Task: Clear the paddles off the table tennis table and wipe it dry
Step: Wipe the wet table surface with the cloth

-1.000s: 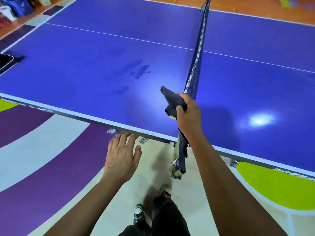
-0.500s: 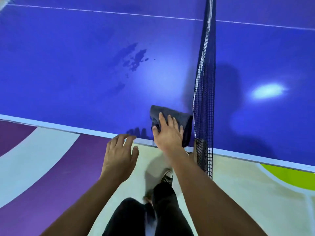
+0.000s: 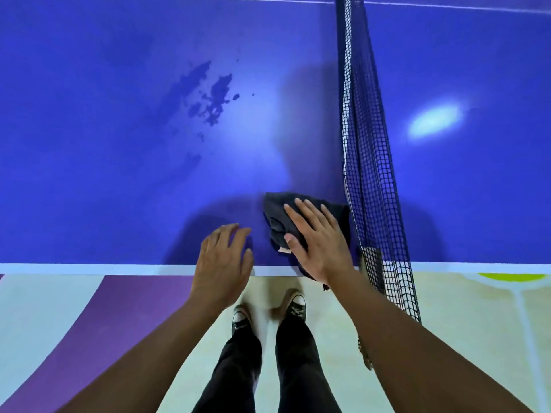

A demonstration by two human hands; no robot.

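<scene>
At the near edge of the table tennis table (image 3: 89, 204), just left of the net (image 3: 366, 150), our right hand (image 3: 320, 245) lies flat on a dark cloth (image 3: 275, 213). The fingers are straight and spread, pointing toward eleven o'clock, and the thumb lies along the cloth's left side. Nothing curls round the fabric; palm and fingers simply press it against the blue surface. The cloth is crumpled. Its far corners show past our fingertips at twelve o'clock, and its right side reaches almost to the foot of the net at three o'clock. A small pale tag (image 3: 283, 249) shows at its near left edge, just by the thumb.

Our left hand (image 3: 223, 257) is at nine o'clock from the cloth, apart from it, over the white edge stripe (image 3: 89, 268). Its fingers are loosely bent and hold nothing. A shadow lies under them, and we cannot tell whether the tips touch the table.

Dark wet-looking patches (image 3: 214, 96) lie at eleven o'clock from the cloth, well apart from it, on the same side of the net. A glare spot (image 3: 432, 120) shines across the net at two o'clock. The net clamp (image 3: 372, 263) sits on the table edge just right of our right wrist. At six o'clock our shoes (image 3: 295, 305) stand on a pale floor (image 3: 462, 338), with a purple band (image 3: 119, 323) at seven o'clock.
</scene>
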